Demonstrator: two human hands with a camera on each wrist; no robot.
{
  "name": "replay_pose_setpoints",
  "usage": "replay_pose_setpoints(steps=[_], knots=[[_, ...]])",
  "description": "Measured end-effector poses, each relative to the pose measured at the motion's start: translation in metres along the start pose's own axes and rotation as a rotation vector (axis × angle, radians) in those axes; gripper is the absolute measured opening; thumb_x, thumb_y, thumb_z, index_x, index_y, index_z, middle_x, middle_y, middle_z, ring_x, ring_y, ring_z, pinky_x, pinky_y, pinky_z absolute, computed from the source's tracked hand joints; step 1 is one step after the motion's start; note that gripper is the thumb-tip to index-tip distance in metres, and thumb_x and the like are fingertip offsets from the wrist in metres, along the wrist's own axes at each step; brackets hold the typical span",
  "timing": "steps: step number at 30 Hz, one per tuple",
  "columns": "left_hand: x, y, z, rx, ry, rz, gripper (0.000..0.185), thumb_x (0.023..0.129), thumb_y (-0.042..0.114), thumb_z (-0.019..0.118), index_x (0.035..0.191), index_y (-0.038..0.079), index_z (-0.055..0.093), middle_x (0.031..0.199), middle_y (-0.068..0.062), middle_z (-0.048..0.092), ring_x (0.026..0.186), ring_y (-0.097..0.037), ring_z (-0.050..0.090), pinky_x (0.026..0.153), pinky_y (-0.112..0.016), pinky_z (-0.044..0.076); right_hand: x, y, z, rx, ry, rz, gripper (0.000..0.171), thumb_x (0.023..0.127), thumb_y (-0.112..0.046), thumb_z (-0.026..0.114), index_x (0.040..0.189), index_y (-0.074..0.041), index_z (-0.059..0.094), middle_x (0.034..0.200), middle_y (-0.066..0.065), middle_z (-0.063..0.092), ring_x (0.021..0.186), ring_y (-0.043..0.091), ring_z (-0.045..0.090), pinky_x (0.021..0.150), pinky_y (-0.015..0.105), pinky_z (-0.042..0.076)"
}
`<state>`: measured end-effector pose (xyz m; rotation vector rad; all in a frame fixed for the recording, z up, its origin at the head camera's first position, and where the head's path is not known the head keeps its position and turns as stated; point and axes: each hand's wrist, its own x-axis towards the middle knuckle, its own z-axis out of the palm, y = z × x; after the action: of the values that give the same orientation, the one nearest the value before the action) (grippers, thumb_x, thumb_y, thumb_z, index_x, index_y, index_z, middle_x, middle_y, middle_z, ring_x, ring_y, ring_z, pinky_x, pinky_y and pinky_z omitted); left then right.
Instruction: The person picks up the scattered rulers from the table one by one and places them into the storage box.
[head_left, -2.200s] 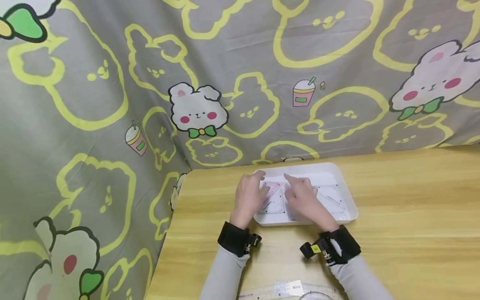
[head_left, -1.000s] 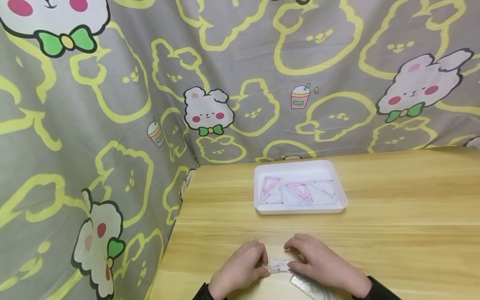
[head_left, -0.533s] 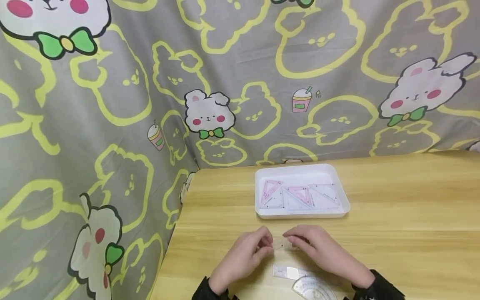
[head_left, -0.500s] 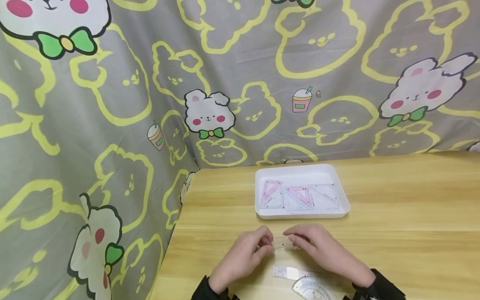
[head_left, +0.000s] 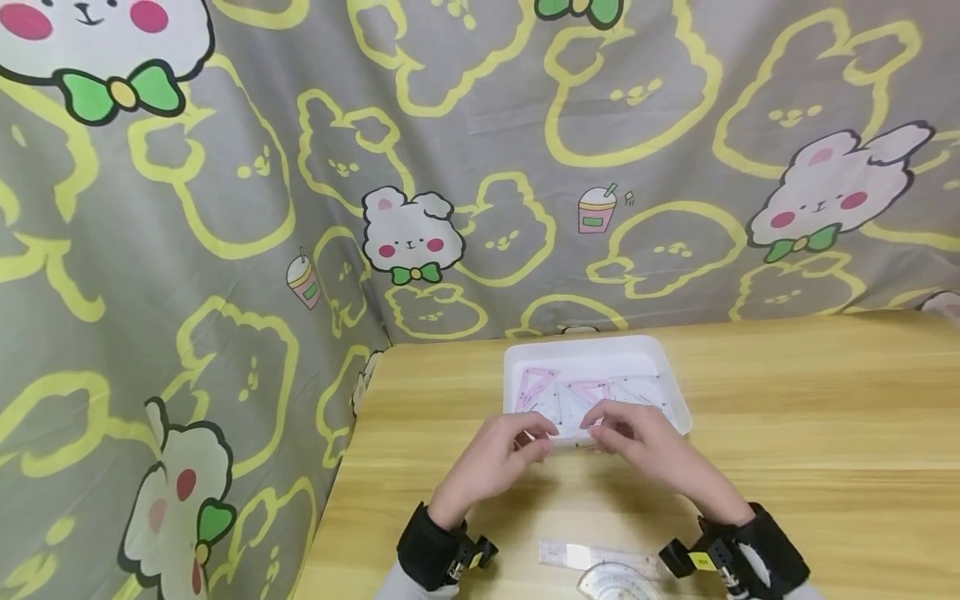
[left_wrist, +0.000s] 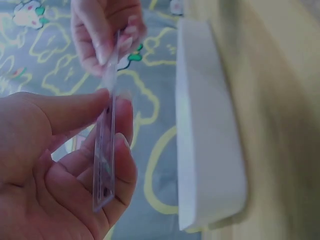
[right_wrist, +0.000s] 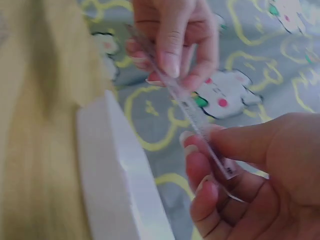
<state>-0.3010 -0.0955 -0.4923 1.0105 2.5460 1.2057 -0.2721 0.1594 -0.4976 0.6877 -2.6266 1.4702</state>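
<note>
Both hands pinch a narrow clear plastic ruler (right_wrist: 192, 117) with dark scale marks, one hand toward each end. My left hand (head_left: 495, 457) has its thumb on one face and fingers behind, which shows closely in the left wrist view, where the ruler (left_wrist: 104, 165) appears nearly edge-on. My right hand (head_left: 648, 443) grips the other end the same way. In the head view both hands are over the near edge of a white tray (head_left: 681, 407). Inside it lie several set squares, including a pink one (head_left: 527, 387) at the left; the hands partly cover the others.
Nearer the body, another clear ruler (head_left: 555, 552) lies on the wooden table (head_left: 787, 417), with a clear protractor (head_left: 615, 581) overlapping it. A patterned grey curtain (head_left: 480, 150) hangs behind and to the left of the table.
The hands first reached into the tray, then came back to the near table and took up the ruler. Since then they have carried it forward to the tray's near edge.
</note>
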Motion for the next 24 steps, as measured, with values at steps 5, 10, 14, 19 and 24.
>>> replay_pose_setpoints(steps=[5, 10, 14, 19, 24], knots=[[0.016, -0.004, -0.004, -0.044, 0.027, -0.026, 0.018, 0.104, 0.011, 0.064, 0.116, 0.009, 0.078, 0.103, -0.007, 0.077, 0.077, -0.003, 0.065, 0.070, -0.022, 0.054, 0.008, 0.003, -0.004, 0.011, 0.069, 0.131, 0.008, 0.100, -0.012, 0.069, 0.103, -0.009, 0.076, 0.084, 0.000, 0.070, 0.073, 0.013, 0.063, 0.065, 0.027, 0.051], [0.032, -0.012, -0.005, -0.056, 0.067, -0.044, 0.013, 0.104, 0.013, 0.066, 0.108, 0.011, 0.078, 0.099, -0.003, 0.076, 0.077, -0.004, 0.065, 0.071, -0.023, 0.054, 0.020, 0.009, 0.000, -0.035, 0.169, 0.202, 0.011, 0.100, -0.014, 0.072, 0.102, -0.006, 0.080, 0.100, 0.006, 0.077, 0.086, 0.016, 0.068, 0.074, 0.029, 0.052], [0.041, -0.021, -0.002, -0.044, 0.072, -0.054, 0.013, 0.104, 0.015, 0.067, 0.108, 0.012, 0.078, 0.099, 0.001, 0.076, 0.080, -0.004, 0.066, 0.074, -0.023, 0.054, 0.025, 0.018, 0.000, -0.047, 0.213, 0.216, 0.009, 0.098, -0.009, 0.073, 0.102, -0.005, 0.080, 0.101, 0.009, 0.078, 0.086, 0.018, 0.068, 0.074, 0.029, 0.052], [0.047, -0.034, 0.003, 0.002, 0.090, -0.061, 0.013, 0.102, 0.010, 0.068, 0.109, 0.007, 0.078, 0.103, 0.000, 0.077, 0.089, -0.006, 0.067, 0.083, -0.024, 0.055, 0.028, 0.027, 0.001, -0.041, 0.234, 0.242, 0.006, 0.096, -0.007, 0.074, 0.100, -0.004, 0.076, 0.091, 0.006, 0.076, 0.078, 0.016, 0.066, 0.068, 0.026, 0.050], [0.058, -0.043, 0.013, 0.118, 0.092, -0.034, 0.012, 0.101, 0.009, 0.069, 0.108, 0.006, 0.078, 0.104, -0.001, 0.078, 0.093, -0.007, 0.067, 0.087, -0.023, 0.054, 0.030, 0.035, 0.003, -0.108, 0.257, 0.283, 0.003, 0.095, -0.006, 0.075, 0.093, -0.006, 0.073, 0.090, 0.006, 0.074, 0.076, 0.016, 0.064, 0.068, 0.029, 0.049]])
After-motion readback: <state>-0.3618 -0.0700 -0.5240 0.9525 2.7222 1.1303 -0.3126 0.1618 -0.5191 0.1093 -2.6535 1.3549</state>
